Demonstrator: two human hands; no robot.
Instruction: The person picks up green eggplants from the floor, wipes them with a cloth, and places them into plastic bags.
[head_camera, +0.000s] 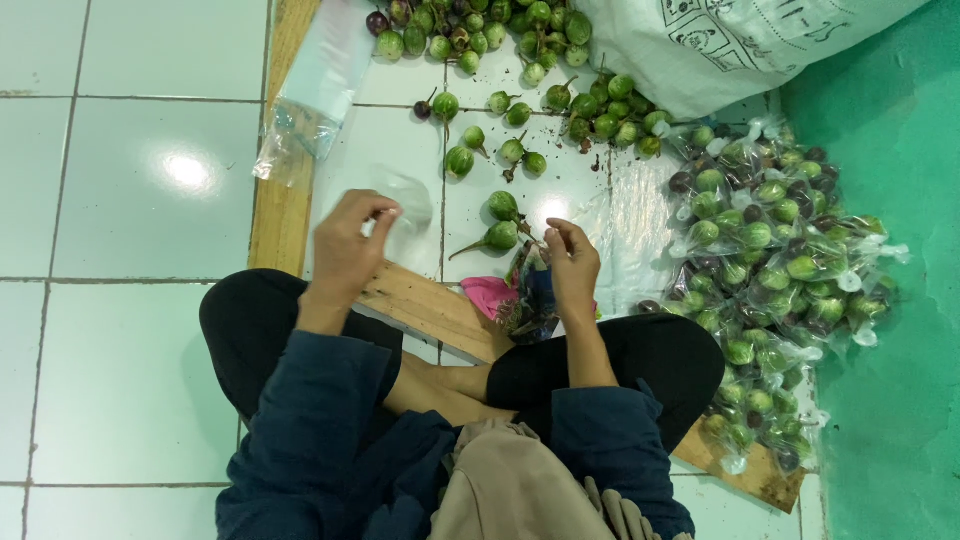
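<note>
Carefully now: pinch the clear plastic bag (405, 200) by its rim, left of centre, with left hand (345, 245) fingers closed on the film, and rub it open. Reach right hand (572, 265), fingers curled narrow and holding nothing visible, to the green eggplants (500, 222) at centre, near the pink packet (492, 295).

Green round eggplants (500, 205) with a few dark purple ones lie on white floor tiles (130, 180); teal wall (880, 120) at three o'clock; navy sleeves (310, 400).
</note>
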